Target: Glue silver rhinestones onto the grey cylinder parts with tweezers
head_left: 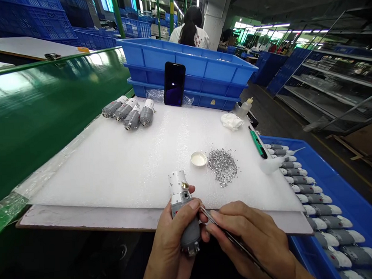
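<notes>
Gripping the grey-and-white model [190,233], white end pointing away, long axis leaning slightly left, the left hand [172,233] sat nearer than the white dish [199,166]. The right hand [256,230] pinched a metal tool [244,249]. Silver bits [222,164] lay right of the dish.

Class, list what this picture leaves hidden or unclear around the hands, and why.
Head view:
Grey-and-white model: middle covered by the left hand.
Metal tool: rear end cut off by the bottom edge.
Tool's tip: too small to tell whether it holds anything.
Silvery pieces: too small and crowded to count.
</notes>
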The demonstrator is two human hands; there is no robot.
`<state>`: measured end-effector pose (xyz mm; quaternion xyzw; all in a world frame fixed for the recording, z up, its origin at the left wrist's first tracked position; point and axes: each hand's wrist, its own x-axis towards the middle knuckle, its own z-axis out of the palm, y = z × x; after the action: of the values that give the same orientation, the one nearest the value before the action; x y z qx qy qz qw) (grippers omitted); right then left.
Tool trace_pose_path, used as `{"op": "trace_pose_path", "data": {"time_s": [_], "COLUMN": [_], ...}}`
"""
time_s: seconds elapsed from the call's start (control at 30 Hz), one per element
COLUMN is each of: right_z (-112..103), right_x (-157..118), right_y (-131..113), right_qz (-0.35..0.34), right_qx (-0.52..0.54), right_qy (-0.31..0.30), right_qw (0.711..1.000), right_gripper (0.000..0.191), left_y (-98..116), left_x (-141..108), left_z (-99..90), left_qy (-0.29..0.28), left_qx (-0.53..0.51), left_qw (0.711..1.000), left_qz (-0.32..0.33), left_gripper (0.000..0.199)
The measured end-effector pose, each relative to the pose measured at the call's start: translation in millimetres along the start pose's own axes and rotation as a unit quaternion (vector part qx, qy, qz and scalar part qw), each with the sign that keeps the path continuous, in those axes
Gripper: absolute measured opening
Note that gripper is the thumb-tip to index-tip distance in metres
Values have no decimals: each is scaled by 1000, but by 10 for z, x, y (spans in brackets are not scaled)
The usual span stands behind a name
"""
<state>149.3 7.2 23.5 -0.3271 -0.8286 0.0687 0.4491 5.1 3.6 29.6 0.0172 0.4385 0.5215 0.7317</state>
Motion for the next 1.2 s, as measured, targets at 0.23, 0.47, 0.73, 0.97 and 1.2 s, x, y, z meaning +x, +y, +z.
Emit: {"op": "trace_pose_path", "data": {"time_s": [0.23, 0.47, 0.73, 0.97, 1.2], "right_z": [-83, -125, -147, -182, -40], "right_x": [96, 108, 146, 254, 685], "right_y": [-11, 39, 85, 133, 682], "right_qz": [147, 242, 264, 296, 351], "right_qx": [144, 207, 235, 229, 54], "right_qy": [-24, -73, -101, -102, -125], "right_qw": [978, 945, 930, 922, 926], "right_gripper": [12, 8, 11, 21, 30], "left_y": [29, 28, 39, 77, 21], "left_x": [65, 129, 137, 118, 148], "left_z": [-71, -189, -206, -177, -221], "left_qy": [-61, -115, -107, -106, -128], "left_qx": [-18, 10, 60, 78, 98], "left_qw": [997, 992, 991, 991, 987], "left_qz": [-44, -55, -50, -22, 20], "left_gripper": [9, 6, 12, 31, 42]}}
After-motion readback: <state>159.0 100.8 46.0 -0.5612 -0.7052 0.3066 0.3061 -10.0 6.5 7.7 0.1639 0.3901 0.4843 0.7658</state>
